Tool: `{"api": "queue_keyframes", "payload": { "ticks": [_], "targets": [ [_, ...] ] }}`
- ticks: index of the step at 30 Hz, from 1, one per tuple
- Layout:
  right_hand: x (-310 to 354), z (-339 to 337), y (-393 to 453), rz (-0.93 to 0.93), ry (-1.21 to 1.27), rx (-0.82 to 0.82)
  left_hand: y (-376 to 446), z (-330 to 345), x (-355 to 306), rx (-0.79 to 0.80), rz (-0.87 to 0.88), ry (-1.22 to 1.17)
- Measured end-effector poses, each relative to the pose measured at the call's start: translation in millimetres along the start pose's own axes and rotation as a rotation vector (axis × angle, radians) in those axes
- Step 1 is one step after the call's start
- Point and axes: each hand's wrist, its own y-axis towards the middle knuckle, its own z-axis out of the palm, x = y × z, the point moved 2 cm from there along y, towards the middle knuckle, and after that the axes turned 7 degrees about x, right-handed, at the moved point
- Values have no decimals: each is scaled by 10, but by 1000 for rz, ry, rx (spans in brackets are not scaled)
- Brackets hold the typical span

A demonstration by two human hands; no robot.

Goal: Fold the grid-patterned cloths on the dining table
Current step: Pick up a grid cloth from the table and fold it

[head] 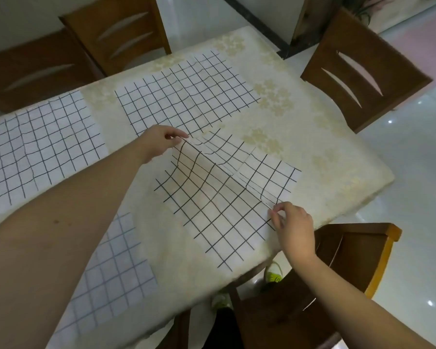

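Several white cloths with black grid lines lie on the dining table (325,157). The nearest one (212,210) is partly lifted, its right part raised off the table in a fold. My left hand (159,141) pinches its far corner. My right hand (293,226) pinches its near right corner by the table's edge. Another grid cloth (186,94) lies flat beyond it. A third (40,144) lies flat at the left, and a fourth (113,270) sits near me, partly under my left forearm.
The table wears a cream cover with pale flower prints. Wooden chairs stand around it: two at the far side (116,31), one at the right (363,74), one close below my right arm (337,273). Glossy white floor lies to the right.
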Motion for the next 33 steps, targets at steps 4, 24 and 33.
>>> {"api": "queue_keyframes", "payload": {
  "ticks": [4,24,33],
  "targets": [
    [92,-269,-29,-45,52,-57,-202,-131,-188,5,34,62],
    [546,-1192,-82,-110,303,-7,-1141,-766,-486,33,146,265],
    [661,-916,-286,-144,480,218,-1360,-1025,-390,101,60,123]
  ]
}}
